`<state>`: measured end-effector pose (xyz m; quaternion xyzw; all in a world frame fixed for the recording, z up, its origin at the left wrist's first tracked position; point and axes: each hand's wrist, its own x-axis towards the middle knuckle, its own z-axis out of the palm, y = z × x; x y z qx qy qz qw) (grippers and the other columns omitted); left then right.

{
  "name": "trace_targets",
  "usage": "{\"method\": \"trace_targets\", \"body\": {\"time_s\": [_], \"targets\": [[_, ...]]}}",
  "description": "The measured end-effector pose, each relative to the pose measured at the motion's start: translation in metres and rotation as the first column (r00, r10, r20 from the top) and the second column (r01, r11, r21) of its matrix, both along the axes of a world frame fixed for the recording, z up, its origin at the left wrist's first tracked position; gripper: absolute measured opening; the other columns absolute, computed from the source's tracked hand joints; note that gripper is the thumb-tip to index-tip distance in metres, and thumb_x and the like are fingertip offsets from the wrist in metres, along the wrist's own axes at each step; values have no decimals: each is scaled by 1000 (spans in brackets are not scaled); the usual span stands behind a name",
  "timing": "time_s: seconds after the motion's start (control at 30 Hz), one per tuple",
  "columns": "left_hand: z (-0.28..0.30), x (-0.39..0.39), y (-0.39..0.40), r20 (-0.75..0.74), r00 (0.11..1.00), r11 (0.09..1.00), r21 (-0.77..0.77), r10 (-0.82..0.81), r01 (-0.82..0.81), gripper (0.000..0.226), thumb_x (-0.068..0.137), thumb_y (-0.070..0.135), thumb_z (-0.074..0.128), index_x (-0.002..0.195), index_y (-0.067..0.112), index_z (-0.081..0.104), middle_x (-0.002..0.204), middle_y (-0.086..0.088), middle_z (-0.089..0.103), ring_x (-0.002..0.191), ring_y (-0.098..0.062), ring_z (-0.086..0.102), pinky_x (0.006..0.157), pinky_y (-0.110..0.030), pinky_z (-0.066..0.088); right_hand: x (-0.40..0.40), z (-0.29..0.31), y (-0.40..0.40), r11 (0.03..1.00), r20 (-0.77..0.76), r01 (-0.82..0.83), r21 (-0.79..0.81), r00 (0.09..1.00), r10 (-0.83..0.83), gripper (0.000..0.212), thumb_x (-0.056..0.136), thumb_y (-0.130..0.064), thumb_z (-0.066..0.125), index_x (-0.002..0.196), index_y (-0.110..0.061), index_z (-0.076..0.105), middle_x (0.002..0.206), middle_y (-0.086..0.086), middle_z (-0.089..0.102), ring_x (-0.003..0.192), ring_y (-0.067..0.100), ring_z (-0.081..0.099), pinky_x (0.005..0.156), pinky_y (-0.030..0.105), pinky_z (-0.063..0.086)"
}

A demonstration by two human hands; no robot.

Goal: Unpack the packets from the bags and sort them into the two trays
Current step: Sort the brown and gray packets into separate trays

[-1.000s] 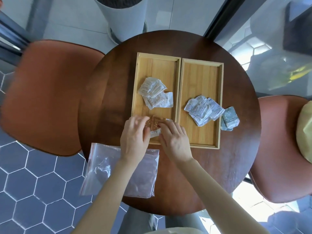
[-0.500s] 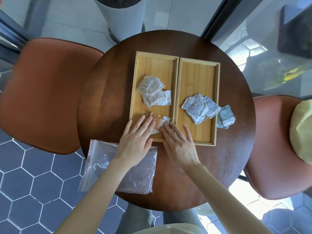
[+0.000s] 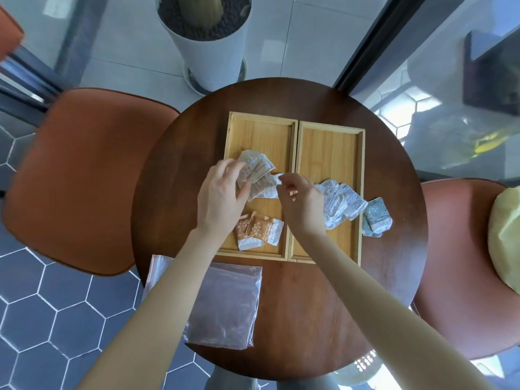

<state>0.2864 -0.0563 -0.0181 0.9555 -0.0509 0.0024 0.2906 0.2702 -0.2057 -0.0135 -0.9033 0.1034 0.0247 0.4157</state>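
Observation:
Two wooden trays sit side by side on a round dark table: the left tray (image 3: 260, 130) and the right tray (image 3: 332, 144). The left tray holds a pile of pale orange-print packets (image 3: 260, 175) and, nearer me, orange packets (image 3: 257, 230). My left hand (image 3: 222, 192) has its fingers on the left side of the pile; whether it grips one I cannot tell. My right hand (image 3: 302, 201) pinches the corner of a packet at the pile's right edge. Blue-print packets (image 3: 342, 201) lie in the right tray. One blue packet (image 3: 375, 218) rests on the table beside that tray.
A clear zip bag (image 3: 228, 305) lies flat at the table's near left edge, under my left forearm. Orange chairs (image 3: 81, 178) stand left and right; the right chair carries a pale yellow bundle (image 3: 506, 235). A white planter (image 3: 208, 43) stands beyond the table.
Both hands have left the orange packets at the near end of the left tray and moved forward to the pile in the tray's middle. The camera has moved closer.

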Motion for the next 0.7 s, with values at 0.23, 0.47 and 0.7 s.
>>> {"method": "trace_targets", "body": {"time_s": [0.23,0.47,0.7], "targets": [[-14,23,-10,-163,985,998,-8,-58,58,56,82,25,65,131,8,45,133,-11,53,123,-27,46,102,-42,43,22,-10,20,948,-340,214,236,932,-126,39,83,-20,67,117,-7,54,81,-4,61,76,25,66,67,37,57],[-19,17,-11,30,1000,999,-34,-6,7,30,87,15,60,113,0,61,103,-17,71,91,-29,69,79,-36,55,21,-19,16,932,-315,257,257,934,-170,28,83,-4,60,111,-6,60,91,12,69,71,25,68,63,29,57],[-5,15,-3,-8,973,949,-217,233,-229,22,89,8,55,107,-3,65,96,-18,72,86,-25,69,66,-6,45,26,-9,7,854,-445,370,366,876,-189,14,79,-6,64,92,-7,68,73,4,67,68,17,63,61,29,53]]}}
